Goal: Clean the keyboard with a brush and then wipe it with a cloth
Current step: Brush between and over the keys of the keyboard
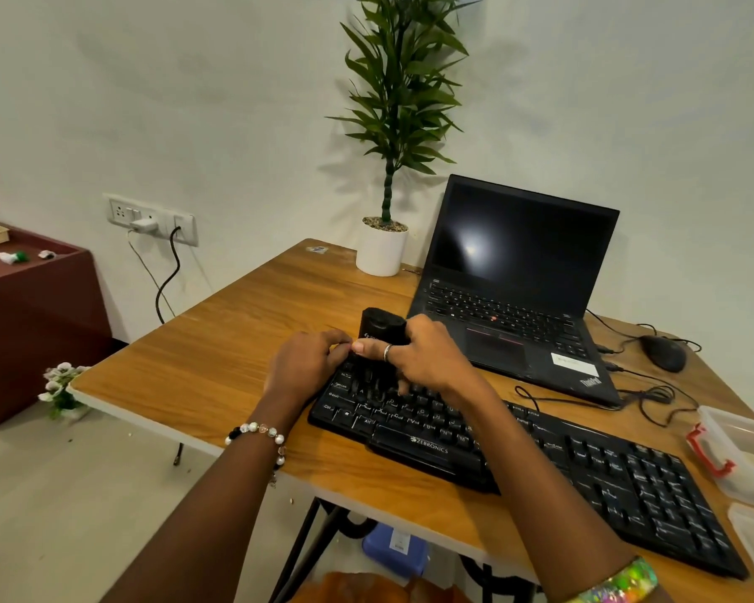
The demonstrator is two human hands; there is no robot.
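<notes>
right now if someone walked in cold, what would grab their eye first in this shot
Most likely the two hands meeting over the left end of the black keyboard at the table's near edge: the right hand grips a black brush standing on the keys, with the left hand at its side. Behind them an open laptop with a dark screen sits beside a tall green plant in a white pot.

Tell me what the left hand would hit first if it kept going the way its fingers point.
Probably the right hand: the left hand points rightward, its fingers nearly touching the right thumb beside the black brush.
</notes>
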